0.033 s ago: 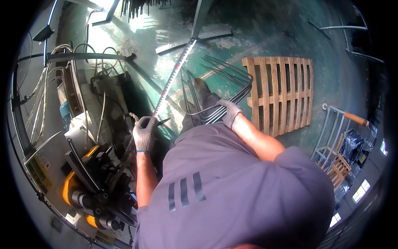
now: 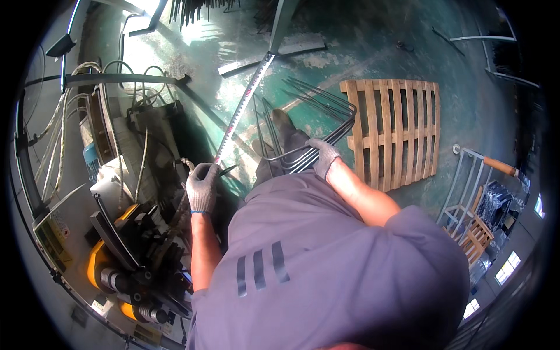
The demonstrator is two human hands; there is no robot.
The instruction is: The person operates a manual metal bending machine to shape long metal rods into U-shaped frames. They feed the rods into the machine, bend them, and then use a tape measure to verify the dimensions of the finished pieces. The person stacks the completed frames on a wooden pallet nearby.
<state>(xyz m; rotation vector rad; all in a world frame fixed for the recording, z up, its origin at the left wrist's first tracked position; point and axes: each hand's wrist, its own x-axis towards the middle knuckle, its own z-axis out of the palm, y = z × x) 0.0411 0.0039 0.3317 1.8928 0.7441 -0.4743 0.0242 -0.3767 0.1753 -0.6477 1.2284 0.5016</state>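
Note:
My left hand [image 2: 202, 185], in a grey knit glove, curls closed at the near end of a long straight bar [image 2: 242, 108] with ruler-like markings. This bar slants away to an upright metal post [image 2: 284, 26]. In my gloved right hand [image 2: 324, 156] is a bundle of thin dark bent metal rods [image 2: 300, 160], gripped at their near stretch in front of my body. The rods bend at the right, and their free ends [image 2: 300, 87] point away over the floor. More rod ends reach forward on the left, beside my shoe [image 2: 283, 121]. My palms and some fingertips are hidden.
A wooden pallet [image 2: 402, 134] lies on the green floor at the right. Machinery with yellow parts [image 2: 102, 265], cables and hoses crowds the left. A flat metal foot [image 2: 248, 65] supports the post. At the far right stands a metal frame cart [image 2: 461, 181]; dark rods [image 2: 201, 9] hang at the top.

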